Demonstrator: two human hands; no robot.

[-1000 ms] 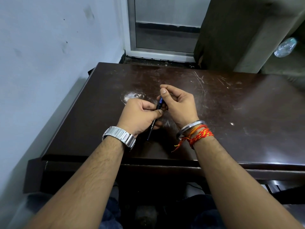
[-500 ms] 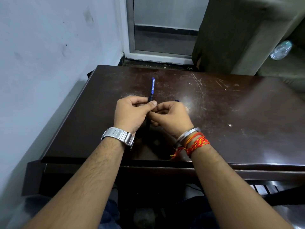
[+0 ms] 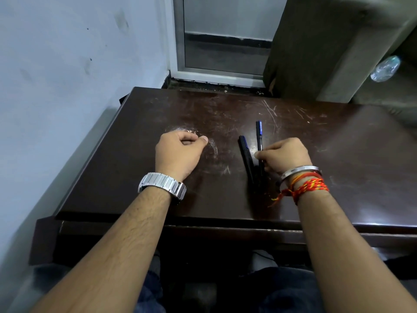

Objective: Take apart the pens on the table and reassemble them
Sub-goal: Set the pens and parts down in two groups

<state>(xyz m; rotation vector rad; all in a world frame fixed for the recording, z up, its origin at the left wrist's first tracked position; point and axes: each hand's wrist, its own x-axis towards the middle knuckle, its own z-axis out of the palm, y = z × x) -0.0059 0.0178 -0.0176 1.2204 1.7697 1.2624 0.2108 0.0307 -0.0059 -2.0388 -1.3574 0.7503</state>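
I take the dark wooden table (image 3: 135, 177) as my reference. Toward its left side, my left hand (image 3: 178, 154) rests on the surface in a loose fist, fingers curled in; I cannot tell whether anything is inside. Right of it, apart, a black pen (image 3: 246, 158) lies flat near the table's centre. Just beside that, my right hand (image 3: 285, 157) pinches a second black pen with a blue end (image 3: 259, 136) between thumb and fingers, tip pointing away.

Two black-and-blue pens (image 3: 259, 141) on a scratched dark brown table (image 3: 144, 177); silver watch (image 3: 162, 185), red-orange threads (image 3: 309, 188).
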